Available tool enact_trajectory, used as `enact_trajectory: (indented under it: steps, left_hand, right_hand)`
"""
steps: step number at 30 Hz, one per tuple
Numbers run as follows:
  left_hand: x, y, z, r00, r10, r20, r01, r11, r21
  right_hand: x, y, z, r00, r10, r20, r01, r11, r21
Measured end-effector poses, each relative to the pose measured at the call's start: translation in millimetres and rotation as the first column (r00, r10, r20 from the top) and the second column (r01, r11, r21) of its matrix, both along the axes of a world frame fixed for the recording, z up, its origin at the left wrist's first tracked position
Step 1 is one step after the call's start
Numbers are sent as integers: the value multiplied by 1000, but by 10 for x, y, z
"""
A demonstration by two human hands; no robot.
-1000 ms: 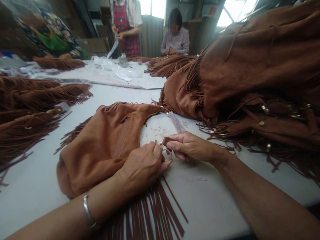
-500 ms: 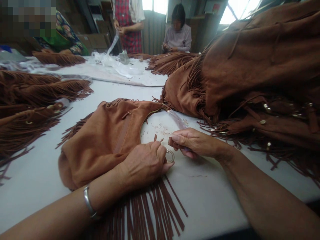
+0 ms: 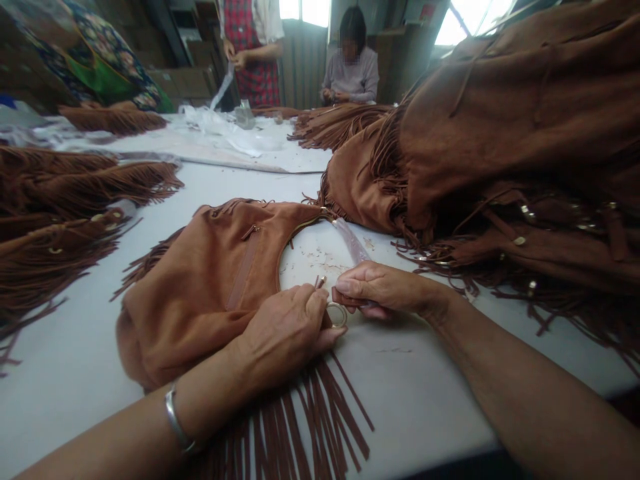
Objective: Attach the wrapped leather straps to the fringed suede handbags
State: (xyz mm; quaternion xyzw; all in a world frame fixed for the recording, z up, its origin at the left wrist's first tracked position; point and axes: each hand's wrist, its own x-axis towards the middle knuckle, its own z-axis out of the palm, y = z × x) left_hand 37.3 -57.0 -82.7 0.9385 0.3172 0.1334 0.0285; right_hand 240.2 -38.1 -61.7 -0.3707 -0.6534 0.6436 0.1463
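Observation:
A brown suede-like handbag (image 3: 215,287) with long fringe (image 3: 280,427) lies on its side before me, its zip (image 3: 245,267) facing up. My left hand (image 3: 287,327) is closed over the bag's near corner, and a metal ring (image 3: 337,313) sticks out by its thumb and fingers. Between finger and thumb, my right hand (image 3: 373,287) pinches the end of a brown strap (image 3: 345,299), close beside the ring. Plastic wrapping (image 3: 350,240) covers part of the strap and runs back toward the bag's far corner. Whether strap and ring touch, I cannot tell.
A large heap of brown fringed bags (image 3: 500,133) stands on the right. More fringed bags (image 3: 65,193) lie on the left. Farther back, white wrapping (image 3: 225,130) is strewn over the table (image 3: 240,177), and several people are at the far side. Small scraps (image 3: 320,253) lie inside the bag's curve.
My right hand has shifted slightly left with the strap end, nearer to the ring. My left hand keeps its hold on the bag. The person at far left leans farther forward.

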Motion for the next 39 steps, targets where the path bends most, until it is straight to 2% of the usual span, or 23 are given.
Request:
enact_trajectory:
  steps: [3,6,8,9,11,13,21,27,33,39]
  left_hand:
    - [-53,-21,-29,979,-1,202,3,1000,-12]
    - [-66,-38,-15,941,-58,334,28,995,94]
    - [-53,-46,10,928,-109,357,33,977,211]
    - [-45,-50,21,927,-135,350,40,963,266]
    - [-32,-55,34,931,-176,319,63,940,335]
    - [-26,-59,33,935,-189,299,77,934,350]
    - [-24,-47,3,924,-223,311,153,960,235]
    - [-32,-34,-2,907,-246,342,196,965,174]
    - [-47,-32,-8,900,-308,308,285,951,119]
    - [-76,-38,21,875,-382,298,379,923,70]
  right_hand:
    - [-14,-6,10,999,22,27,-22,1000,-17]
    - [-4,-2,33,987,-161,-26,162,985,66]
    - [14,0,59,966,-249,-63,255,961,108]
    - [22,-2,73,966,-251,-67,257,960,111]
    - [29,-12,97,976,-209,-55,213,972,102]
    - [26,-24,106,985,-169,-39,172,979,106]
    - [2,-13,33,997,-71,-9,72,990,118]
    - [-4,11,23,999,-24,48,22,999,38]
    - [3,47,-12,997,73,-9,-74,994,-79]
    - [30,46,3,978,205,26,-203,976,-84]
